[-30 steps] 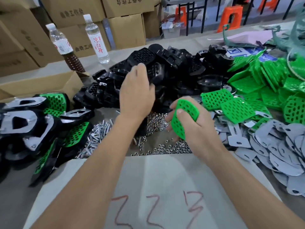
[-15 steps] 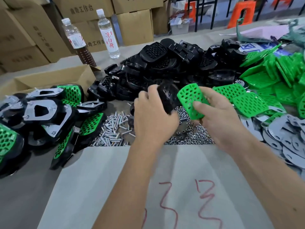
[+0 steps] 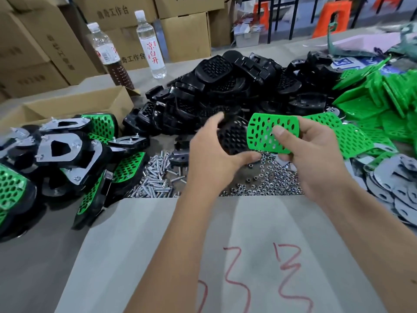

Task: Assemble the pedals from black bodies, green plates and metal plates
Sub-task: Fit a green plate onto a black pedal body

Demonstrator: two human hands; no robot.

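The left hand grips a half-hidden black body; the right hand pinches a green plate.

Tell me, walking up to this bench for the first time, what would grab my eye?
Probably the two hands in the middle: the left hand grips a black body and the right hand pinches a bright green plate beside it. Behind them rises a heap of black bodies, with green plates piled at the right. Finished pedals lie stacked at the left.
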